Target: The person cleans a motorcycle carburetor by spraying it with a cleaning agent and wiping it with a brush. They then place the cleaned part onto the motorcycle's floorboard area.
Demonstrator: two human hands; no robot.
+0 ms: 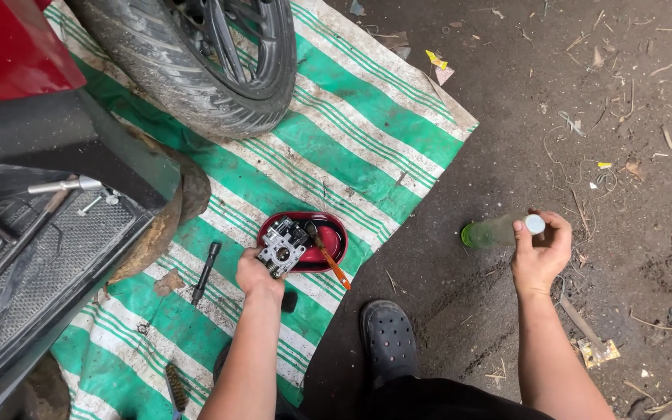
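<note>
Black clog (388, 338) nearest, on bare dirt just beside edge of green and white striped mat (367, 132), between both forearms. Left hand (257, 274) closed around a small grey metal engine part (282, 245), held at near rim of a red oval tray (339, 233) on the mat. Inside the tray, a tool with orange handle (328, 260), slanting out over the rim toward the clog. Right hand (542, 249) well apart on the other side, over dark ground (585, 93), fingers closed on a clear bottle with green liquid (495, 231), lying almost level, white cap at the hand, bottom pointing toward the mat. Left of the tray, a black socket wrench (204, 272) flat on the mat. Further up, a motorcycle tyre (188, 70) standing on the mat. At far left, a black footboard (56, 249) with a hammer and other tools on top. Dry straw and scraps scattered over the ground.
</note>
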